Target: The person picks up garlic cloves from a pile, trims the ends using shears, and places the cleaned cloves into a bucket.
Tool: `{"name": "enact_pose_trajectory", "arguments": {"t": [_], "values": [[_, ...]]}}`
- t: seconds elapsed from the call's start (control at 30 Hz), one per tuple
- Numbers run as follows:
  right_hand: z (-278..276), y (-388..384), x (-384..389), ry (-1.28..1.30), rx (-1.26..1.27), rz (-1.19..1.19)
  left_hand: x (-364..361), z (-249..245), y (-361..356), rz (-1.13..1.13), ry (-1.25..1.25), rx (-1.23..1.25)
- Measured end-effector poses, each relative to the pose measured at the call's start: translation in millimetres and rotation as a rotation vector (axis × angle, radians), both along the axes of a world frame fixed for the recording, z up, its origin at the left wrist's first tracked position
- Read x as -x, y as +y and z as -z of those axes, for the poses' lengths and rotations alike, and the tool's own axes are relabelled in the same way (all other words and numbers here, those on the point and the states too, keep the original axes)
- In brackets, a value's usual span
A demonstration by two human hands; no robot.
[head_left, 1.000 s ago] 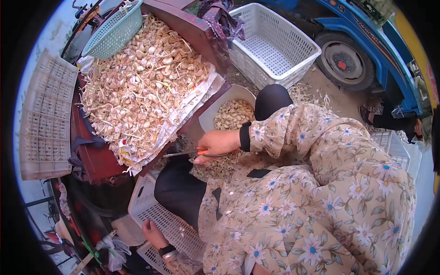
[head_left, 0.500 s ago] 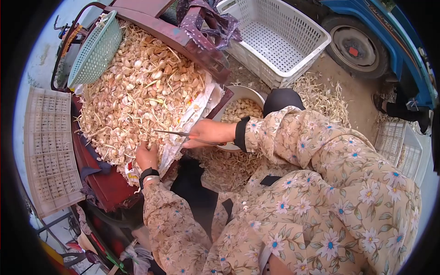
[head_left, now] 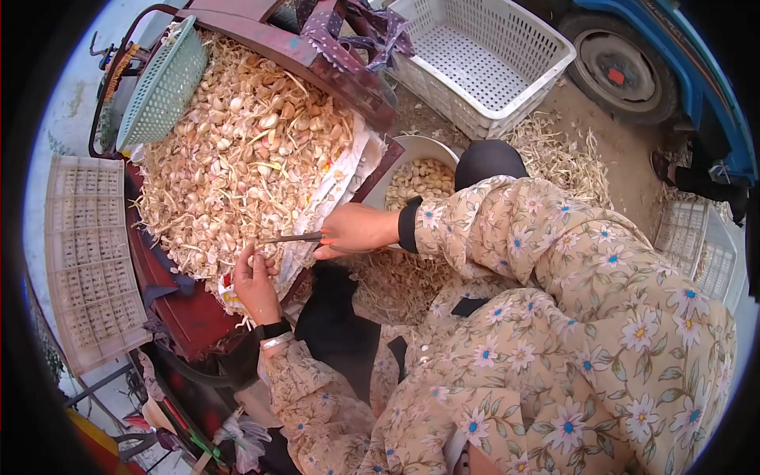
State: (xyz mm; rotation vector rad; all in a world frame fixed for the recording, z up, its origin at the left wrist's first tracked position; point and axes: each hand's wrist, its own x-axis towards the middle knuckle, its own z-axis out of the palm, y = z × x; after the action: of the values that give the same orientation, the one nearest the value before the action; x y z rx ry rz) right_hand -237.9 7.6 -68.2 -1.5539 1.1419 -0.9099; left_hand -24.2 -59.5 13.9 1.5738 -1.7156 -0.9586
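Observation:
A large heap of garlic point(head_left: 245, 158), with bulbs, cloves and dry stalks, lies on a white sheet point(head_left: 348, 178). My right hand point(head_left: 356, 229) is closed around the handles of a pair of scissors point(head_left: 293, 237). The blades point left over the heap's near edge, their tips close to my left fingers. My left hand point(head_left: 256, 289) is raised just off that edge with thumb and fingers pinched on a small piece of garlic, mostly hidden by the fingers. Beyond my right wrist stands a white bucket point(head_left: 388, 162) partly filled with peeled-looking cloves point(head_left: 422, 179).
A green basket point(head_left: 162, 87) leans at the heap's far left. White crates stand at the back point(head_left: 483, 63) and on the left point(head_left: 95, 261). Dry trimmings point(head_left: 562, 158) cover the ground. A blue vehicle's wheel point(head_left: 621, 67) is at the upper right, near another person's foot point(head_left: 663, 169).
My left hand has lifted from the heap and turned, bringing its fingertips up near the scissor tips. The scissors have tilted and dropped slightly, their blades now closer together.

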Motion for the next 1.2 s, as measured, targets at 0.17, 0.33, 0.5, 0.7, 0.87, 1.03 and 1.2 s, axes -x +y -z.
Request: {"name": "enact_pose_trajectory", "arguments": {"t": [0.17,0.33,0.5,0.7,0.87,1.03,1.2], "values": [[-3,3,-3,-0.010,0.011,0.042,11,-4,11,-0.038,0.132,0.007],[-18,-1,6,-0.386,-0.559,-0.126,25,-8,28,-0.104,0.417,-0.064],[-15,2,-9,-1.111,-0.687,-0.168,48,-1,56,-0.116,0.414,-0.155],[-27,6,-2,-1.006,-0.557,-0.073,49,-14,67,-0.053,0.362,-0.129],[-18,23,-11,-0.536,-0.234,-0.470,-4,-6,12,-0.268,0.235,-0.087],[-13,13,-5,-0.512,-0.256,-0.341,-26,18,-67,-0.328,-0.083,-0.054],[-7,-2,4,-0.455,-0.330,-0.233,-72,64,-126,-0.153,-0.822,0.162]]}}
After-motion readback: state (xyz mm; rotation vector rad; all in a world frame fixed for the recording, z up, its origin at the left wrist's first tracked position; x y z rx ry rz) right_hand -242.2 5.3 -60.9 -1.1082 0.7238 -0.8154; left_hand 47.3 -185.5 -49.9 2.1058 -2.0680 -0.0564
